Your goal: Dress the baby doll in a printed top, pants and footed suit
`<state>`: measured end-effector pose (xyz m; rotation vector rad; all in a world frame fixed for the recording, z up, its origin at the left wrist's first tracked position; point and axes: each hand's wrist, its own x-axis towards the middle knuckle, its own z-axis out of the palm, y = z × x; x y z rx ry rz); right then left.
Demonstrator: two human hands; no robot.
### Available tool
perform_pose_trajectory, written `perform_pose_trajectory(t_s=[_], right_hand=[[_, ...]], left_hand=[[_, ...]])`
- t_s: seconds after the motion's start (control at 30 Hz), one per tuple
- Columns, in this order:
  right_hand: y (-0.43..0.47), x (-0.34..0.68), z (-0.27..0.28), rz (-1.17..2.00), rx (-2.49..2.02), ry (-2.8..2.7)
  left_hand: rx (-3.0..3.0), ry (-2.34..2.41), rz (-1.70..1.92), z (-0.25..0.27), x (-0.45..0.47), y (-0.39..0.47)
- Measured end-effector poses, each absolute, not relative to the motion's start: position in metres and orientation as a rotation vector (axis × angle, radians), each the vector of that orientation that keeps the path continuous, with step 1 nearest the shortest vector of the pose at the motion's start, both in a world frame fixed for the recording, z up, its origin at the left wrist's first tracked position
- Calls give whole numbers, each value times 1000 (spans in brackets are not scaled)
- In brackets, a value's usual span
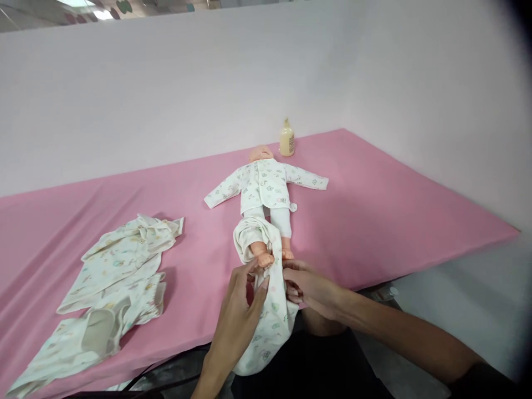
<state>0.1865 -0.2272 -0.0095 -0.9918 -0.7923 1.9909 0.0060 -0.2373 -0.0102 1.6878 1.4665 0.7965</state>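
A baby doll [261,154] lies on its back, feet toward me, in a white printed jacket [266,187] with its sleeves spread. White printed baby pants [272,327] are around one of its legs, bunched at the shin, with that foot sticking out. The other foot is outside the fabric, beside it. My left hand [243,305] pinches the pants just below the bare foot. On the right edge of the same cloth, my right hand [305,288] has its fingers curled, partly hidden behind the fabric. The lower part of the pants hangs over the table edge toward my lap.
A pink-covered table [353,221] stands against white walls. Behind the doll's head is a pump bottle [286,138] of pale yellow liquid. A printed baby top [120,255] and another printed garment [95,332] lie at the left. The table's front edge runs just before me.
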Motion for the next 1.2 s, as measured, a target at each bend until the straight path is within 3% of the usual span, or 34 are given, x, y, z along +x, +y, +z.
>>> perform_pose_trajectory(t_s=[0.37, 0.67, 0.97, 1.13, 1.2], right_hand=[[-226, 186, 11, 1501, -1129, -1319], [-170, 234, 35, 1184, -1180, -1543], [-167, 255, 11, 1606, -882, -1298], [-168, 253, 17, 1515, -837, -1343], [-163, 248, 29, 1383, -872, -1468]], left_hand=[[1398, 1501, 926, -3, 10, -209], [1701, 1826, 863, 1, 11, -183], [1826, 1787, 925, 4, 10, -194], [2136, 1472, 1118, 61, 35, -175], [2181, 1267, 970, 90, 47, -148]])
